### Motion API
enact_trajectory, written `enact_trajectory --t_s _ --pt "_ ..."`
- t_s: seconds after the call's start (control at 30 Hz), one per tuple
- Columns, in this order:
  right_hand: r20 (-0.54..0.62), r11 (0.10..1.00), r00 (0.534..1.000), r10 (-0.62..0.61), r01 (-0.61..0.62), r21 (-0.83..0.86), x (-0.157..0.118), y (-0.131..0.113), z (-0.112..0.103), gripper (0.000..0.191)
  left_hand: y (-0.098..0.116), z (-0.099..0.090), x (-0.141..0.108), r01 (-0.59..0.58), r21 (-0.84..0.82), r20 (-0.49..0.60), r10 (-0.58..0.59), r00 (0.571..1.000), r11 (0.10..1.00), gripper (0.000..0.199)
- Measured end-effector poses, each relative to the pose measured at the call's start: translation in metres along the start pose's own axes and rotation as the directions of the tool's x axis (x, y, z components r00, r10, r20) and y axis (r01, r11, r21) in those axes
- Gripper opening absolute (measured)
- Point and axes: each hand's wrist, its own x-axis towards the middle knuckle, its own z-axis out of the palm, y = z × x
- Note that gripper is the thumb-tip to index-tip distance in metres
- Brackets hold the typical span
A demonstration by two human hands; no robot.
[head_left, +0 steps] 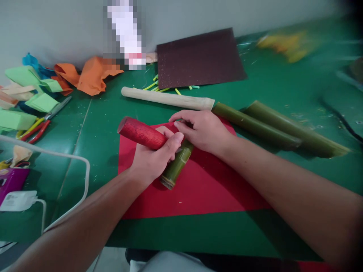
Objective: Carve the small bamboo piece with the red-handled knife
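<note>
A red-coated tube point(141, 132) rests in my left hand point(154, 155), with my thumb and fingers wrapped round its right end. Below that hand a short green bamboo piece point(177, 166) lies slanted over a red sheet point(198, 189). My right hand point(202, 130) bends over the upper end of the green piece, fingers curled and close together near my left thumb. What my right fingers pinch, if anything, is too hidden to tell. A pale peeled stick point(167, 99) lies just beyond both hands.
Two green bamboo lengths point(258, 124) lie to the right. Behind is a dark sandpaper-like sheet point(201, 58) over thin yellow-green sticks. Crumpled orange paper point(93, 75), green paper, pliers point(36, 128) and a white cable point(86, 170) are at the left.
</note>
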Motion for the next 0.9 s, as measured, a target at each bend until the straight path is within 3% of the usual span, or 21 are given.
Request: enact_trajectory --t_s 0.2,0.37,0.9 --pt "-0.020 0.999 0.999 -0.039 0.040 0.028 0.0039 -0.0022 0.0044 0.028 0.0045 0.0033 0.0030 -0.019 0.019 -0.042 0.020 0.999 1.000 0.044" --pt "0.013 0.997 0.997 -0.071 0.071 -0.014 0.0015 -0.0044 0.0030 0.057 0.0026 0.0034 0.0050 -0.009 -0.002 -0.067 0.009 0.998 1.000 0.043" --pt "0.015 0.991 0.992 -0.126 0.127 -0.048 0.0024 -0.0044 0.0016 0.052 -0.0011 0.0023 0.0059 0.000 0.019 -0.074 0.001 0.997 1.000 0.042"
